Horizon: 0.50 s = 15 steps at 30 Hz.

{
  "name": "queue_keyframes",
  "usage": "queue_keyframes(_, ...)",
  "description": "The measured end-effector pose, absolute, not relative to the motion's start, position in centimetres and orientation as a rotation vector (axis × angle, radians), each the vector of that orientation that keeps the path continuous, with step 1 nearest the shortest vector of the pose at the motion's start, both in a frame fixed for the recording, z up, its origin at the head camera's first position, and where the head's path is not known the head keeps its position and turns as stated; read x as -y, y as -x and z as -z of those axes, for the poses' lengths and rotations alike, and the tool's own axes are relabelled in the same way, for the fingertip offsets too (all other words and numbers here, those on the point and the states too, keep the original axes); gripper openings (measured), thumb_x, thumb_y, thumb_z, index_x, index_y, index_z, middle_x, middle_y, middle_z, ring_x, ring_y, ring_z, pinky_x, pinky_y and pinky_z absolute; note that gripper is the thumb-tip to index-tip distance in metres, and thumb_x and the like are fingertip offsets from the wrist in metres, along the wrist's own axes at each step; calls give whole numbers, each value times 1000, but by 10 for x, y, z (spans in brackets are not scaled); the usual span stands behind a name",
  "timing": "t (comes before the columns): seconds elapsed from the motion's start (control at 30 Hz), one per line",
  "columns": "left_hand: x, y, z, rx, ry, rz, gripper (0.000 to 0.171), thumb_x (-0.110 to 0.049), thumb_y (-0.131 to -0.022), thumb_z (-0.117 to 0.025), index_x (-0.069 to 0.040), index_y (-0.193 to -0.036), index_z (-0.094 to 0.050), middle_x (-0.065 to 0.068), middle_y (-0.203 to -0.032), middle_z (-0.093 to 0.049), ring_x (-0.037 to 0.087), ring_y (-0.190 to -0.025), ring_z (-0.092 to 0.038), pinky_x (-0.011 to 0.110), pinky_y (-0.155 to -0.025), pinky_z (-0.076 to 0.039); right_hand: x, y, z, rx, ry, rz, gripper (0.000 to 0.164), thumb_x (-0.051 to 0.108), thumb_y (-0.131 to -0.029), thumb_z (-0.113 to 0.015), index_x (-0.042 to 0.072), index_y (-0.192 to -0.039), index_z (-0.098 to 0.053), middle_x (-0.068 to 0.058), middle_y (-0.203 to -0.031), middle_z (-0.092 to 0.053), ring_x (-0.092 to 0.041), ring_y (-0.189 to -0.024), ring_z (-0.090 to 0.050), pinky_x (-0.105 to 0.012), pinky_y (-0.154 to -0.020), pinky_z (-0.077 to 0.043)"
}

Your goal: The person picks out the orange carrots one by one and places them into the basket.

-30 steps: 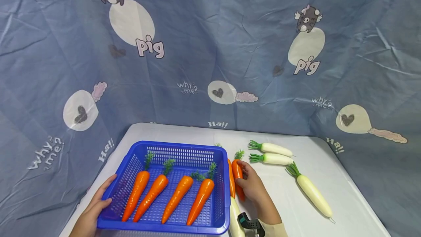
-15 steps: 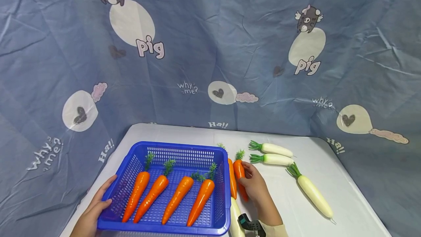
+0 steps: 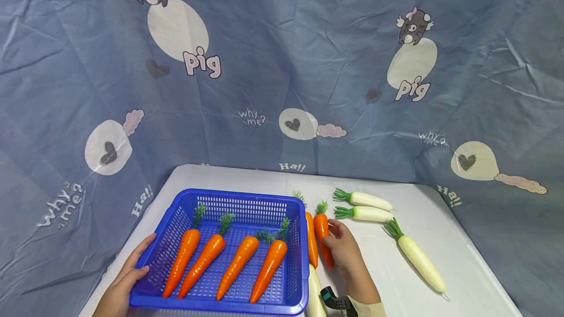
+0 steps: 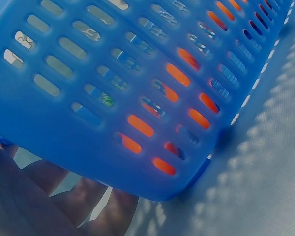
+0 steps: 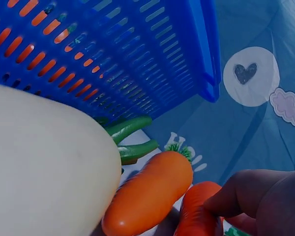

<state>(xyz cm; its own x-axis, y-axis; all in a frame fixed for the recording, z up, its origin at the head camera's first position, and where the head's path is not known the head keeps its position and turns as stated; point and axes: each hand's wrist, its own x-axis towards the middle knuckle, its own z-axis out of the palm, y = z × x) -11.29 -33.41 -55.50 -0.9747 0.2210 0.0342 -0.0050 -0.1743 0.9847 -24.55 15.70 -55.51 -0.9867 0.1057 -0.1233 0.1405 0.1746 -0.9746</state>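
My left hand (image 3: 125, 283) grips the left side of a blue plastic basket (image 3: 211, 305), thumb at the rim; in the left wrist view its fingers (image 4: 113, 211) lie along the basket's lower edge. Several orange carrots (image 3: 187, 253) with green tops lie side by side inside. Just right of the basket, my right hand (image 3: 345, 251) pinches a carrot (image 3: 322, 229) lying on the table, thumb on its near side. Between that carrot and the basket wall lies another carrot (image 3: 311, 242), with a white radish (image 3: 315, 290) nearer to me. The right wrist view shows this radish (image 5: 49, 162) large and close.
Two white radishes (image 3: 370, 200) with green stems lie at the back right of the white table (image 3: 440, 224). A longer white radish (image 3: 420, 263) lies slantwise in front of them. Blue patterned cloth (image 3: 352, 62) hangs around the table.
My right hand has shifted slightly right and toward me, and the carrot it pinches has moved a little right, away from the basket. The left hand and basket have stayed put.
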Motion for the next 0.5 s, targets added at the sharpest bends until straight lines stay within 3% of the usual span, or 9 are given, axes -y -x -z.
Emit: queue_keyframes(0.5,337,113,554,-1847,-323,-2291,65,-7,-112,-22,-32,-169,-2,-32,-144,-47,-4,-125,-56,32,-94,-56,-162,244,554,-2032,-280,2232,62,0,-94,-56,-3,-154,-40,-27,-144,-52,-25,-111,-63,-30,-83,-57)
